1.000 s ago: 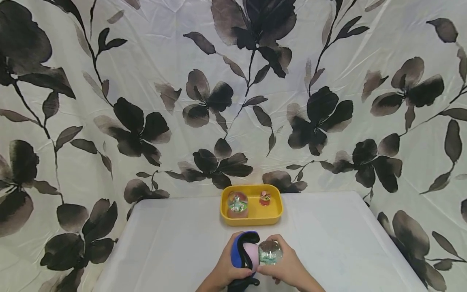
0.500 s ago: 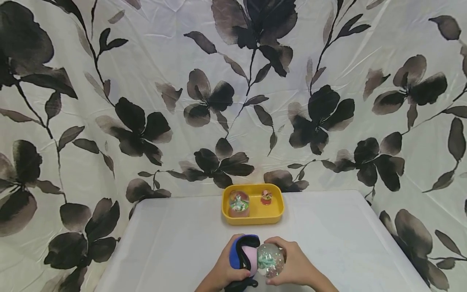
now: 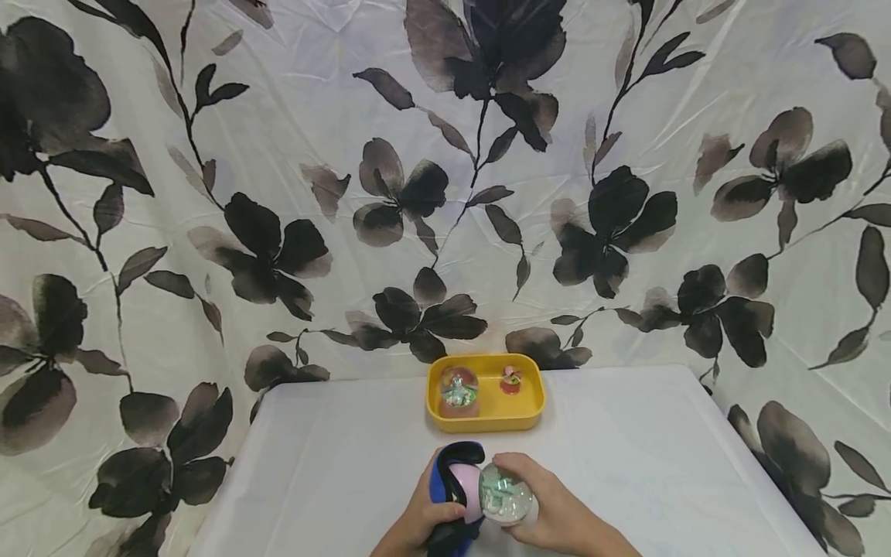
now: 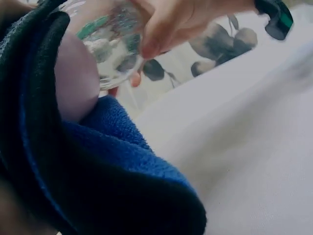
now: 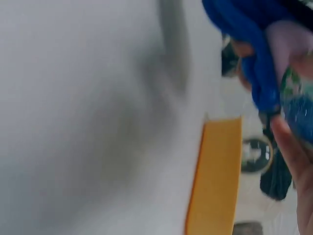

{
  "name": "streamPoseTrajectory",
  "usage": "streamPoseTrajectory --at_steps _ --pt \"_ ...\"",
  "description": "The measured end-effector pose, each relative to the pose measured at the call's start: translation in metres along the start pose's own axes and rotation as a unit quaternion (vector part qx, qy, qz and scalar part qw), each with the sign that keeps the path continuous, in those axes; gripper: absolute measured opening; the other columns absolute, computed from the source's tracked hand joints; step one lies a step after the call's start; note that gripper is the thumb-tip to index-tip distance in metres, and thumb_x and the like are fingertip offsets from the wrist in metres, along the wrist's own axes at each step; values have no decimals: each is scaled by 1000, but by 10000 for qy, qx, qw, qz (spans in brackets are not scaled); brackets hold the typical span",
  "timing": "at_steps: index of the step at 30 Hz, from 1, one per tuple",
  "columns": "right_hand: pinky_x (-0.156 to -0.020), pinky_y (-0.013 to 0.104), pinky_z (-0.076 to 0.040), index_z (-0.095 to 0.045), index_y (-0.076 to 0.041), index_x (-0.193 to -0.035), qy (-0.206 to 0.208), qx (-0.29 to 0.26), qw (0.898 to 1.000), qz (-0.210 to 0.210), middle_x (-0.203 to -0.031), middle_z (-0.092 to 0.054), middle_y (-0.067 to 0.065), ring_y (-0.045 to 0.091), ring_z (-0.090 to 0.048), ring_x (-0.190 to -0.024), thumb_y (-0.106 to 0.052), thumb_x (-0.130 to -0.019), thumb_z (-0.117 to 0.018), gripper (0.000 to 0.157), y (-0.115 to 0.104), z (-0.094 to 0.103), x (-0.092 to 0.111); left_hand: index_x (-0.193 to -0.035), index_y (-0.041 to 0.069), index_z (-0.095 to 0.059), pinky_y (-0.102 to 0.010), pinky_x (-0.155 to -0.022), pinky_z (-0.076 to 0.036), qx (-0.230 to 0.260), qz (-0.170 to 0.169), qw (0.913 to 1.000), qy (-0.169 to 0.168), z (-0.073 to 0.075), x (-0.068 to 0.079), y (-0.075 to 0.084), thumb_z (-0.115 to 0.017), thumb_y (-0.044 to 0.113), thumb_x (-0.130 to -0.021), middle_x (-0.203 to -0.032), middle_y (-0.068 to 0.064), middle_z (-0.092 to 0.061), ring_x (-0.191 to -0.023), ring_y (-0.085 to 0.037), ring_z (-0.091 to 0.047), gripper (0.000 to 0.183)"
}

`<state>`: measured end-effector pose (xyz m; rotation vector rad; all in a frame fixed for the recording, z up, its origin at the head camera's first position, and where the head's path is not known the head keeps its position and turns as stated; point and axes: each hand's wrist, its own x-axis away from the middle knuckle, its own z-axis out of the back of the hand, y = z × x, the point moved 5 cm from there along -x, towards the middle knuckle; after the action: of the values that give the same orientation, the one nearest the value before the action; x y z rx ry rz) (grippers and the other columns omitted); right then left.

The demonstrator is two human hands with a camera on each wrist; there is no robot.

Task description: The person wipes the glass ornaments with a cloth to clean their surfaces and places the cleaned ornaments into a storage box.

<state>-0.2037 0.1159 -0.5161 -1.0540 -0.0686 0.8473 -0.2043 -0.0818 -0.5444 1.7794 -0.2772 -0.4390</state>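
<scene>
A snow globe [image 3: 504, 493] with a clear dome and a pale pink base lies on its side between my hands, near the front of the table. My left hand [image 3: 420, 512] grips a blue cloth with black edging [image 3: 455, 456], folded around the pink base [image 4: 76, 78]. Fuzzy texture shows on the cloth in the left wrist view. With thumb and fingers, my right hand [image 3: 557, 503] holds the dome from the right. Green and white shapes show inside the glass. In the right wrist view, the globe and cloth are partly cut off at the right edge.
Behind my hands, a yellow tray [image 3: 487, 425] stands at the back of the white table [image 3: 334, 456]. Another snow globe [image 3: 459, 391] sits in its left part, and a small red-and-pink figurine [image 3: 510, 380] in its right. A floral curtain [image 3: 390, 255] hangs behind the table.
My right hand has shifted its grip on the dome, and the globe has turned, showing more of the glass. Both hands have moved slightly left with the globe and cloth.
</scene>
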Motion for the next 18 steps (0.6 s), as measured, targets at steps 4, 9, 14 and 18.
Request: streamPoseTrajectory --at_steps 4,9,14,18 --pt "-91 32 -49 -41 -19 -141 184 187 9996 55 -130 -57 -4 14 -59 -111 -25 -71 -88 84 8 5 1 -141 12 -40 -41 -94 -39 -102 244 9996 130 -1 -3 -8 -73 20 -77 -127 -17 -53 -112 -31 -51 72" --pt "-79 31 -54 -52 -17 -131 75 -404 9927 -1137 -112 -65 -4 13 -63 -97 -33 -77 -80 62 27 2 -2 -142 16 -40 -43 -96 -37 -701 111 9974 108 2 -4 -10 -79 18 -73 -133 -13 -52 -116 -32 -49 79" --pt "-64 33 -56 -53 -11 -131 66 -1352 9728 -1880 -114 -63 6 20 -62 -92 -28 -84 -72 53 34 -5 1 -140 18 -41 -43 -92 -42 -1037 154 9944 127 5 -3 -9 -82 18 -69 -132 -9 -54 -114 -31 -51 82" --pt "-75 30 -53 -44 -21 -139 231 -937 9855 -1398 -129 -57 5 17 -60 -102 -26 -77 -82 73 26 -4 5 -139 16 -43 -44 -93 -43 -911 188 9956 147 7 -4 -7 -82 15 -69 -132 -10 -54 -114 -32 -51 81"
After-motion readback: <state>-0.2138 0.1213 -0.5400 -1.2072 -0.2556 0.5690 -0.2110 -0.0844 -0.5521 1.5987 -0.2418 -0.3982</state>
